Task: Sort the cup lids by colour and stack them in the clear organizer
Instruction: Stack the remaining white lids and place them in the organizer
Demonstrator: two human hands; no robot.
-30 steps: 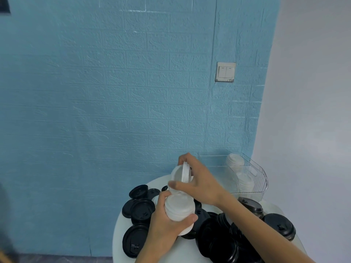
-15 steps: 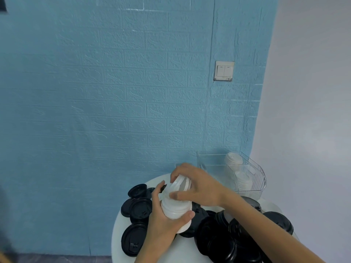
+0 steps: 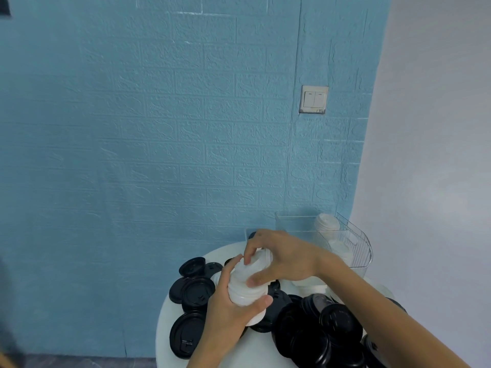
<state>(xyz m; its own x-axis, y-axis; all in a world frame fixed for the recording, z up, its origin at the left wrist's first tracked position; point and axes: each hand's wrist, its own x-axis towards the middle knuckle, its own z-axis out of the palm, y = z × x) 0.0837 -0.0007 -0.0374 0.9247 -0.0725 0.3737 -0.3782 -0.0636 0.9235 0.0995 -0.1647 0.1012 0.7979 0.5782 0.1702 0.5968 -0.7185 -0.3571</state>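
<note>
You hold a stack of white cup lids [image 3: 248,288] over a round white worktop [image 3: 170,330]. Around it lie glossy black cup lids [image 3: 198,290], some showing a ringed relief on their tops. The clear organizer [image 3: 356,251] has see-through walls with fine vertical ribbing, and more white lids [image 3: 328,224] show pale through it. The wall behind [image 3: 159,128] is light blue with an embossed brick pattern; the wall to its right [image 3: 438,128] is plain pale grey-white. The light switch [image 3: 314,99] is white.
</note>
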